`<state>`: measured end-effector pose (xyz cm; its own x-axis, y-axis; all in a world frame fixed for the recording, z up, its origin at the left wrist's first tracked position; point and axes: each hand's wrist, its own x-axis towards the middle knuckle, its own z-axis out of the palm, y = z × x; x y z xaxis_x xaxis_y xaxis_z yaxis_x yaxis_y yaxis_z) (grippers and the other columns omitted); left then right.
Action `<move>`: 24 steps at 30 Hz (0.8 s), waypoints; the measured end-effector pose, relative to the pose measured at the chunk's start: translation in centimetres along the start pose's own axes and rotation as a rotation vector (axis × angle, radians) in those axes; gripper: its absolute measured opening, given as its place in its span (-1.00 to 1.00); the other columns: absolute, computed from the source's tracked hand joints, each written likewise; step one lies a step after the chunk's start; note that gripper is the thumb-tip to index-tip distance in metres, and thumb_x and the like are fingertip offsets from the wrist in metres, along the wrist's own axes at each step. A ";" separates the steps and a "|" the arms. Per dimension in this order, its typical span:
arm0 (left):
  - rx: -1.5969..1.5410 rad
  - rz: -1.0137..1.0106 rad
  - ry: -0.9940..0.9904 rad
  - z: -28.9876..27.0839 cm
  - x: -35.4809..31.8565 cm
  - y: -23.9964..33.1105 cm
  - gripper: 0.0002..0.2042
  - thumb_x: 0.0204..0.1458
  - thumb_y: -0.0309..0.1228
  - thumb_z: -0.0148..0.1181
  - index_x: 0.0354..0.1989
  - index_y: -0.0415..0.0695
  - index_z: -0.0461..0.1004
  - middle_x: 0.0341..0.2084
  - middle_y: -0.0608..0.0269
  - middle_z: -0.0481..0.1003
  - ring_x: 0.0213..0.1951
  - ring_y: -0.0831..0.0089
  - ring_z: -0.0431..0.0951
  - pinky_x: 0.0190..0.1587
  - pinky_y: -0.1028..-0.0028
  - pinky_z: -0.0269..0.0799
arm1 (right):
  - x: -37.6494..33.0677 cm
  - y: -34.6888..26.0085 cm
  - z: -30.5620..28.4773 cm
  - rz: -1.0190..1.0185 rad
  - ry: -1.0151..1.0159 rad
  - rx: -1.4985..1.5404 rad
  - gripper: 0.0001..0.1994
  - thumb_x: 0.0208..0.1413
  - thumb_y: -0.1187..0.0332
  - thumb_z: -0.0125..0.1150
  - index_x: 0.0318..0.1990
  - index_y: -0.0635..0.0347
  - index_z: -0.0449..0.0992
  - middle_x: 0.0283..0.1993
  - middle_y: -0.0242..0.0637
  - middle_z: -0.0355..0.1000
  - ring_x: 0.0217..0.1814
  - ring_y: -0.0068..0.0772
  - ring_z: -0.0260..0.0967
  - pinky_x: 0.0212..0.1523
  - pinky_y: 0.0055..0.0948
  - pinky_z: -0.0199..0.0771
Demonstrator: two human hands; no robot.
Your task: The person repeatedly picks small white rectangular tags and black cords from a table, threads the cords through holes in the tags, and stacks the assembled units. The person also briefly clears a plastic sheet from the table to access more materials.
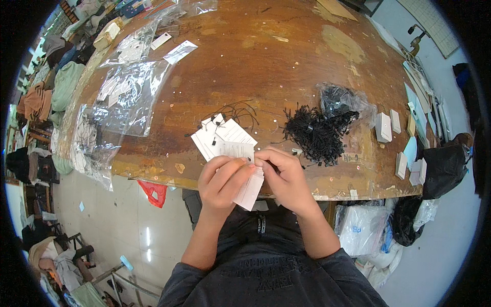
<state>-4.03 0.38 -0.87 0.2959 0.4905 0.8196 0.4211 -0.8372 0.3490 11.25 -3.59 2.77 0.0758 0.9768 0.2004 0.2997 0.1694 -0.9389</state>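
At the tabletop's near edge, the left hand's fingers clasp a stack of white cards. The right hand's fingers draw close together at its upper end; what they pinch, I cannot tell. Just beyond, more white cards with black strings lie overlapping. To their right sits a tangled bundle of black cords, a clear bag just behind it.

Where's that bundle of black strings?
In the head view, the bundle lies right of centre on the table, beyond the right hand, beside a plastic bag.
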 end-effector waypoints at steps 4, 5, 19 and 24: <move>0.091 0.082 0.020 -0.5 -0.2 -0.5 -0.74 -0.40 -0.48 0.32 -0.39 -0.05 0.61 -0.37 0.38 0.52 -0.27 0.33 0.52 -0.28 0.38 0.53 | -0.2 0.2 0.3 0.417 -0.051 0.655 -0.95 0.14 0.55 0.10 -0.29 0.23 0.49 -0.39 -0.51 0.40 -0.39 -0.73 0.25 -0.41 -0.60 0.26; 0.119 0.110 0.039 -0.6 -0.3 -0.6 -0.74 -0.40 -0.47 0.33 -0.40 -0.04 0.62 -0.38 0.39 0.52 -0.27 0.33 0.52 -0.28 0.37 0.53 | -0.2 0.3 0.4 0.425 -0.075 0.712 -0.96 0.13 0.54 0.12 -0.29 0.21 0.49 -0.39 -0.53 0.40 -0.39 -0.76 0.24 -0.41 -0.63 0.24; -0.893 -1.163 0.593 -1.1 0.1 -2.2 -0.67 -0.06 -0.54 0.36 -0.10 -0.30 0.44 -0.21 0.19 0.50 -0.19 0.46 0.51 -0.08 0.42 0.43 | 5.6 1.3 -1.8 -0.038 0.559 -0.456 -0.77 0.05 0.27 0.30 -0.31 0.28 0.53 -0.41 -0.16 0.46 -0.38 -0.27 0.39 -0.36 -0.34 0.37; -0.526 -1.108 0.647 -1.4 0.9 -4.9 -0.58 -0.03 -0.51 0.35 -0.01 -0.35 0.36 -0.15 0.14 0.46 -0.12 0.44 0.48 -0.04 0.44 0.40 | 3.8 2.5 1.5 -0.207 -0.020 -0.740 -0.64 -0.01 0.23 0.28 -0.10 0.26 0.47 -0.12 -0.13 0.46 -0.04 -0.08 0.39 -0.06 -0.17 0.40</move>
<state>-7.01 4.63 -1.22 -0.4839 0.8749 0.0175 -0.2393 -0.1515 0.9591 10.85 0.70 0.77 -0.0664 0.9381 0.3400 0.8648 0.2241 -0.4493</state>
